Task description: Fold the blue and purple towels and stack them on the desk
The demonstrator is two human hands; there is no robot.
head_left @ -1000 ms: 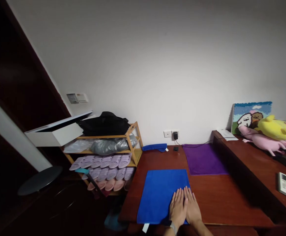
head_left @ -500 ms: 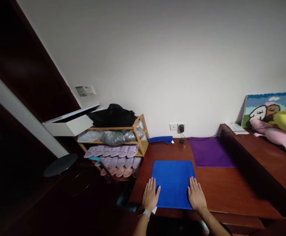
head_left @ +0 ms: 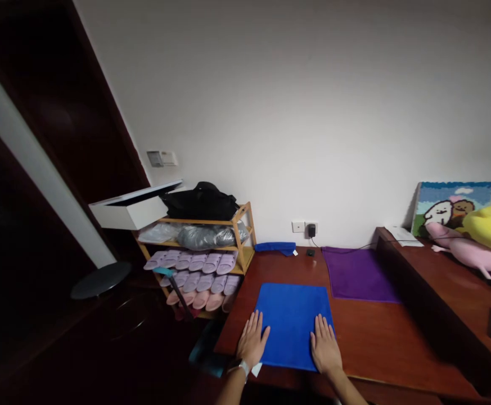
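A blue cloth lies spread out flat on the reddish-brown wooden table. My left hand rests flat along its left edge, fingers stretched out and pointing away from me. On the opposite edge, my right hand lies flat too, its fingers extended over the cloth. Neither hand grips anything. A small white tag sticks out by my left wrist. Farther back on the right, a purple cloth is laid on the table, and a folded blue cloth sits at the back edge.
Left of the table stands a wooden rack with slippers, a black bag and a white box. A plug with a cable is in the wall. Plush toys lie on the raised right-hand surface.
The whole view has shifted slightly, so the table and rack sit a little lower. Both hands stay flat at the two sides of the blue cloth, which looks unchanged.
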